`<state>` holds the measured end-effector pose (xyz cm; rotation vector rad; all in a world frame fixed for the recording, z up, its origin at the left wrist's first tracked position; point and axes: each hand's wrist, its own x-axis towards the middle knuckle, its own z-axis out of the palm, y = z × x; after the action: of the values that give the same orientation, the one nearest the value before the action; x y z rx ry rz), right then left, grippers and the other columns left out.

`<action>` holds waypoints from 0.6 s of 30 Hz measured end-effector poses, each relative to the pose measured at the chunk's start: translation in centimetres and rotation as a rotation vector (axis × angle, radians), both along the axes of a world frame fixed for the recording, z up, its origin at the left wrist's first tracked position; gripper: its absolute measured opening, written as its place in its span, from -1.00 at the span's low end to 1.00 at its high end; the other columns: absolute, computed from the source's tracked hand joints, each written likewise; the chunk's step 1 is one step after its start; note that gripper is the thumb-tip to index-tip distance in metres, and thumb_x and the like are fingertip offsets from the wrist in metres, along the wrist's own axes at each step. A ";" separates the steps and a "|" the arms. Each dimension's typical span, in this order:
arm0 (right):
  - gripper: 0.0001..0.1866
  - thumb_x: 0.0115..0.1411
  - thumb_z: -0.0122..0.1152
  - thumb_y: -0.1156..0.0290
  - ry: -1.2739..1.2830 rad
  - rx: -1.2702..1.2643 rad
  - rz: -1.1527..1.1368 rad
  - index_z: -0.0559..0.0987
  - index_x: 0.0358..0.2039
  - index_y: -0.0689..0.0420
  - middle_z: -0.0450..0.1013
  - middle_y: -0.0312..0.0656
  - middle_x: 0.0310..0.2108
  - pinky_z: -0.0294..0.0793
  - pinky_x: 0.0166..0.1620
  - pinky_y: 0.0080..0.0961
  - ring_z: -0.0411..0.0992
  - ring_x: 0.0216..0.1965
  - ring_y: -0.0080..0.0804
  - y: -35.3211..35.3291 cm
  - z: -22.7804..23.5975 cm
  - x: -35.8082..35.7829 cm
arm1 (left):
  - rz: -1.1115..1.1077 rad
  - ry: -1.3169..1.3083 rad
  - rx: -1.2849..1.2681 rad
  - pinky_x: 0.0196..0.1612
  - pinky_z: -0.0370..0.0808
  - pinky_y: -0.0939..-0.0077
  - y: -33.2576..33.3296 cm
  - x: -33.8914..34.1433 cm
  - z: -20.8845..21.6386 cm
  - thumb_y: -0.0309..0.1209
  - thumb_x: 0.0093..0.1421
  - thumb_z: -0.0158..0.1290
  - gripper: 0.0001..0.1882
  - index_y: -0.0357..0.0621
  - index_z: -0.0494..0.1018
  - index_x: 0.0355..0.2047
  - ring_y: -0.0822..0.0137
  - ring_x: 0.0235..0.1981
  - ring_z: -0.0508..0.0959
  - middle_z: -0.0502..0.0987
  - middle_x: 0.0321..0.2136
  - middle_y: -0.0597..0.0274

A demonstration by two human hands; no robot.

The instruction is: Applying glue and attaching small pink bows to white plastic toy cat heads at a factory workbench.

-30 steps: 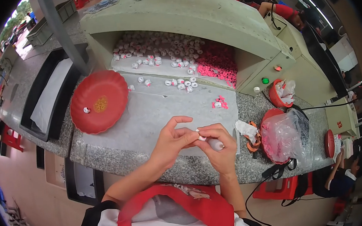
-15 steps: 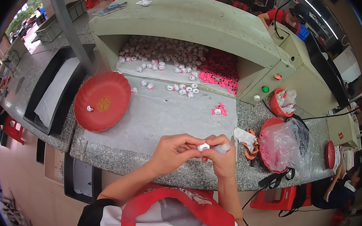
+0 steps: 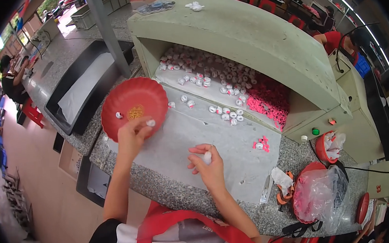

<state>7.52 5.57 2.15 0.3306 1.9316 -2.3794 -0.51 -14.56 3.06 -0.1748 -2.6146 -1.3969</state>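
I see the left hand (image 3: 132,137) pinch a small white piece (image 3: 151,123) over the big red dish (image 3: 133,91) at left. Mid-frame, the right hand (image 3: 212,167) holds a rounded white thing (image 3: 207,157). White rolls (image 3: 200,80) and pink bits (image 3: 268,104) sit in the pale box (image 3: 241,21) up top.

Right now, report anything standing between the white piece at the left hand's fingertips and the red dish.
Nothing visible: the white piece in the left hand appears over the red dish, and the other piece inside lies farther left.

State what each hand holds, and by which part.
Left hand: a small white rounded piece, pinched at its edge. Right hand: a whitish rounded object; the exact part gripped cannot be told.
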 end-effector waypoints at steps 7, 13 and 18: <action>-0.65 -0.01 0.10 0.56 -0.042 0.016 -0.134 0.26 -0.18 0.19 0.33 -0.17 -0.31 0.39 -0.50 -0.64 0.39 -0.50 -0.49 2.5 0.3 3.4 | 0.067 0.255 -0.612 -0.38 0.45 0.27 9.0 -10.4 -4.1 -0.45 -0.05 0.03 -0.79 -0.23 0.44 -0.35 0.08 -0.38 0.48 0.39 -0.34 0.02; -0.62 0.00 0.00 0.65 0.071 0.156 -0.359 0.19 -0.14 0.19 0.21 -0.19 -0.32 0.44 -0.35 -0.55 0.37 -0.36 -0.43 7.9 -0.3 7.8 | 0.029 0.158 -0.462 -0.39 0.47 0.39 11.2 -8.6 -4.4 -0.51 -0.07 0.06 -0.78 -0.20 0.43 -0.33 0.19 -0.38 0.50 0.45 -0.39 0.09; -0.64 -0.02 -0.05 0.71 0.210 -0.014 -0.432 0.20 -0.17 0.21 0.33 -0.10 -0.33 0.44 -0.31 -0.50 0.38 -0.45 -0.39 8.7 3.0 6.0 | -0.608 -0.808 1.170 -0.36 0.48 0.58 14.6 1.7 0.3 -0.53 0.08 -0.02 -0.64 -0.24 0.32 -0.07 0.37 -0.40 0.53 0.46 -0.24 0.15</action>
<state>13.47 14.31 5.19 0.5702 2.1108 -2.7917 1.16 0.04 3.36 -0.2760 -1.6384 -3.4955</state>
